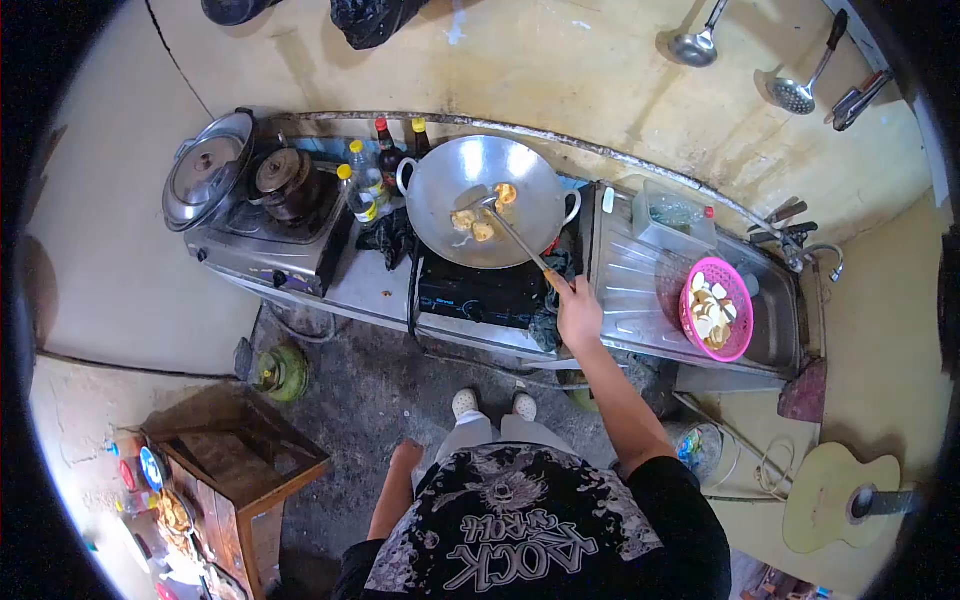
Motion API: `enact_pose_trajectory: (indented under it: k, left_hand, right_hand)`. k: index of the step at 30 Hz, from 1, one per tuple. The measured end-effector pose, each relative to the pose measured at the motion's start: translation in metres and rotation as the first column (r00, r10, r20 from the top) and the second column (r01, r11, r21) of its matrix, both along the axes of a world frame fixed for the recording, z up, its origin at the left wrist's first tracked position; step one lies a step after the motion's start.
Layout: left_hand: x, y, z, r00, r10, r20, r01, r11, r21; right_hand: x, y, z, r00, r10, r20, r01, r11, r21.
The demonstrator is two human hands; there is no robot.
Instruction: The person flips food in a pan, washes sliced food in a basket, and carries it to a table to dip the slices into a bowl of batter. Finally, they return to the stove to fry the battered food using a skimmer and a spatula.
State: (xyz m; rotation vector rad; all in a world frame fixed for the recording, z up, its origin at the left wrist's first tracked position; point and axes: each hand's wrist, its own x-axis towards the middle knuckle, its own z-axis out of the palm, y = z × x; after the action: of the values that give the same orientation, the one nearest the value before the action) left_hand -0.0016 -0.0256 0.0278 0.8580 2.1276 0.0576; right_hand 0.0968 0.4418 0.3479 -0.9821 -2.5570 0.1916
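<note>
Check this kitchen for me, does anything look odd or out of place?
The guitar near the sink looks out of place, where splashes might reach it. Brownish streaks stain the wall behind the wok. I see no clear spill.

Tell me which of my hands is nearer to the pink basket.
Right. Your right hand grips the spatula in front of the wok, left of the pink basket; your left hand hangs low by your side, farther left.
</note>
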Motion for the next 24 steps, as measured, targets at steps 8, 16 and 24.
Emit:
enact_pose_trajectory:
  k: [8,16,24]
  left_hand:
    - [-0.016,0.017,0.037,0.944,-0.329,-0.001,0.326,0.934,-0.145]
    - [-0.029,-0.014,-0.041,0.897,-0.439,-0.059,0.438,0.899,-0.024]
    - [-0.048,0.000,0.011,0.984,-0.175,-0.033,0.168,0.975,-0.148]
  right_hand:
    - [0.021,-0.016,0.033,0.998,-0.044,-0.054,0.041,0.998,-0.056]
    - [0.040,-0.034,0.067,0.993,-0.044,0.107,0.043,0.999,0.016]
    - [0.008,-0.011,0.049,0.969,-0.245,0.032,0.244,0.969,0.024]
